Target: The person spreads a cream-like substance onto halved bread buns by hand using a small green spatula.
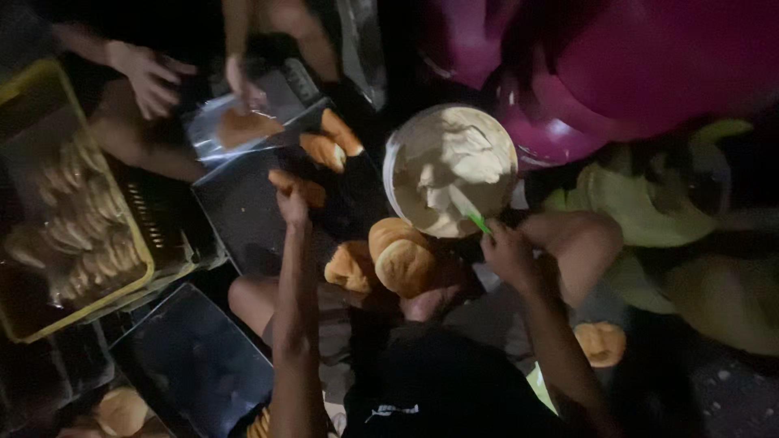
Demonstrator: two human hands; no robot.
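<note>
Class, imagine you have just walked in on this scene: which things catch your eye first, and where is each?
First comes the big round bowl of pale cream at upper centre, with the right hand at its near rim holding a green utensil. Just left of it lie golden buns, while the left hand reaches to a bun on the dark tray. At far left, a yellow crate holds rows of bread.

A dark metal tray is showing a dull sheen. The buns are looking matt and golden. Pale cream is gleaming softly in a smooth white plastic tub. The far-left yellow plastic crate is looking glossy.
</note>
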